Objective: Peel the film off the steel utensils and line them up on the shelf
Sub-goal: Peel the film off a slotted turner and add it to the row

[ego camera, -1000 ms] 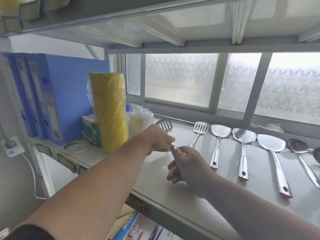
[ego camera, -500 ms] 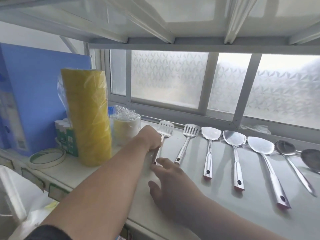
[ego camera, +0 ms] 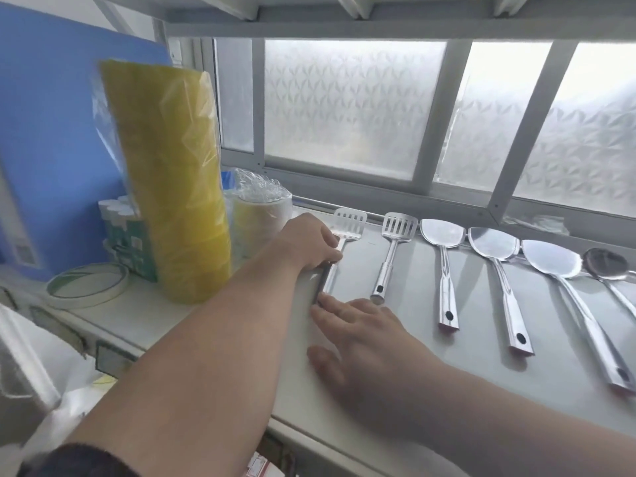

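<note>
Our left hand (ego camera: pixel 311 241) has its grip curled over the upper handle of the slotted turner (ego camera: pixel 339 249), just below the head, pressing it flat on the shelf (ego camera: pixel 430 356). Our right hand (ego camera: pixel 364 333) lies spread and holds nothing, its fingertips (ego camera: pixel 321 299) touching the butt of the same handle at about six o'clock from the left hand. This turner is the leftmost in the row. At three o'clock from it lie a second slotted turner (ego camera: pixel 392 249), then three solid spatulas (ego camera: pixel 444 263), then a ladle (ego camera: pixel 605 266) at the frame's edge, all with heads toward the window. At nine o'clock, close to the left hand, stand a wrapped roll (ego camera: pixel 258 215) and a tall yellow stack of tape rolls (ego camera: pixel 172 187).

We judge the risk is in the squaring up: a sideways shove from the right fingertips could swing the handle into its neighbour, and the left wrist pulling back could catch the wrapped roll.
</note>
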Demonstrator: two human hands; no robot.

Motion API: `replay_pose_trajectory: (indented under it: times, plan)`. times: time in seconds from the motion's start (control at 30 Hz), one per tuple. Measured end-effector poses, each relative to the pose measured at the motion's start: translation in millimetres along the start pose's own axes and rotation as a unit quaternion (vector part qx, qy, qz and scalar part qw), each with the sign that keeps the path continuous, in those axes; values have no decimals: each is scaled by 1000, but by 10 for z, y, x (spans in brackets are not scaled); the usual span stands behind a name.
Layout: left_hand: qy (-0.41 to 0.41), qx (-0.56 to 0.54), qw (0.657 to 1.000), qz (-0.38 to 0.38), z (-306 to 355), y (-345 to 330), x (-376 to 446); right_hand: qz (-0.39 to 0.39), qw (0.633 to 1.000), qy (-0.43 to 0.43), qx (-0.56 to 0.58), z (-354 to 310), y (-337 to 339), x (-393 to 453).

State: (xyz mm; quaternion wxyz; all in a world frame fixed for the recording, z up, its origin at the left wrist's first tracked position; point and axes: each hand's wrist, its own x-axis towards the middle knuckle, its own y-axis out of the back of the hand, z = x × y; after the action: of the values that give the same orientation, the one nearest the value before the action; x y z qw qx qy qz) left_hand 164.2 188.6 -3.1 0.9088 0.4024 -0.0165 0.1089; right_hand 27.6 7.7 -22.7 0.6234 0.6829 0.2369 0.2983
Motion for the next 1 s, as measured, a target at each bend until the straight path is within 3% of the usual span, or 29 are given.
replay_pose_trajectory:
  times: [0.27,1.0]
  plan:
    - [-20,49,999,-4,-14,-21,25,-2,1000,-6,-29,-118,45,140]
    - [-5,-9,1000,-30,-87,-45,153,-7,999,-46,19,-2,-25,276]
